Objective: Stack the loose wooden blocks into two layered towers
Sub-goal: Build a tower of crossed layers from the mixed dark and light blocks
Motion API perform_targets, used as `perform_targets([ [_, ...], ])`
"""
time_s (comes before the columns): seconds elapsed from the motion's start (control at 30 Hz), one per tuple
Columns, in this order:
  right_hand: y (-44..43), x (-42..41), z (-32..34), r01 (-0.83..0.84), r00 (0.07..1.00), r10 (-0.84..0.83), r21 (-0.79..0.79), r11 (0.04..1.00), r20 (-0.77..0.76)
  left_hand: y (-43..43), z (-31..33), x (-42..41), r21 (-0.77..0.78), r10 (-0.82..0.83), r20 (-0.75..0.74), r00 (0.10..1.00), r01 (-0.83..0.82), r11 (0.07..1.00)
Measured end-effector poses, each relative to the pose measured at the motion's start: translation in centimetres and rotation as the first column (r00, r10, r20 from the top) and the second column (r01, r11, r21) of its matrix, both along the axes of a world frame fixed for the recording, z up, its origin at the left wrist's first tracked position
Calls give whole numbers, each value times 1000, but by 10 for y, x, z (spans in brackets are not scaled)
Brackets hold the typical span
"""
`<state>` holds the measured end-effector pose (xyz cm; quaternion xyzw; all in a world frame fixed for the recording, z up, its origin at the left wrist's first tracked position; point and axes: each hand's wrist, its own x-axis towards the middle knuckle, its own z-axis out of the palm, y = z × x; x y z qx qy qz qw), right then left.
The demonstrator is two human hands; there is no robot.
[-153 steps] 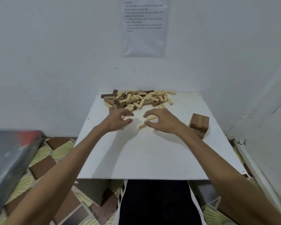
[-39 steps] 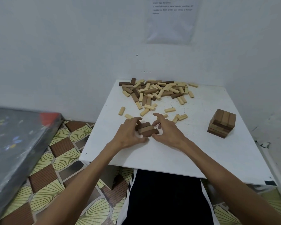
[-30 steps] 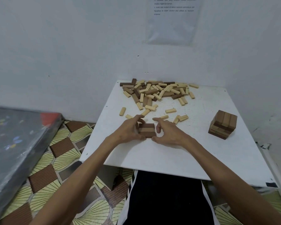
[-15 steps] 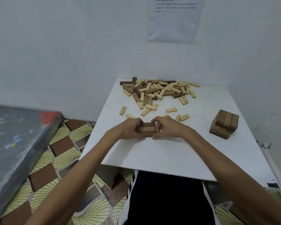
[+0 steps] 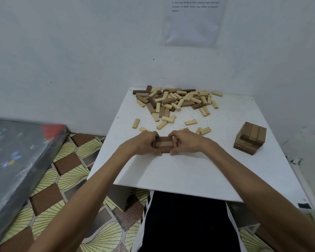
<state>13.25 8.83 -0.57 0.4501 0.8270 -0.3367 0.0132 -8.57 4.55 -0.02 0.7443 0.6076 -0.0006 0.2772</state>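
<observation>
A second before, your three brown blocks lay skewed between your palms; by this moment you had squared them into one tight layer (image 5: pixel 163 144) of dark, lighter, dark, side by side, flat on the table (image 5: pixel 189 171). Your left hand (image 5: pixel 144 143) gripped its 9 o'clock end and your right hand (image 5: pixel 185 142) its 3 o'clock end, fingers curled in and thumbs at the near corners. That looked like the base of the second tower; the first tower (image 5: pixel 250 140) stood well apart at 3 o'clock, several layers high. The loose pile (image 5: pixel 175 101) sat at 12 o'clock by the wall, with a few stray blocks (image 5: pixel 205 130) just beyond your right knuckles at 1 o'clock. Open table ran toward 6 o'clock to the near edge, while the left edge at 9 o'clock lay closer — your tighter side.
</observation>
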Motion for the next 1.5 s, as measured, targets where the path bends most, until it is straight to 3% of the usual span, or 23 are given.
perform_targets([
  [0.23,3,-1,0,-28,999,27,15,1000,45,1,-2,1,-14,4,-32,999,-4,1000],
  [0.47,0,0,3,-83,993,66,182,980,99,4,-2,-2,131,-3,-25,1000,6,991],
  [0.6,0,3,-3,-102,994,92,197,975,58,5,-4,-5,151,-37,-49,998,44,988],
  [0.83,-3,12,-13,-23,994,41,185,982,-97,1,-7,-9,226,-54,61,997,39,973],
  [1.1,-6,30,-2,-12,996,33,245,969,-82,0,-3,-2,260,-110,169,979,63,963],
  [1.5,0,116,48,157,986,-128,332,930,-108,56,45,78,333,-335,141,932,274,902],
])
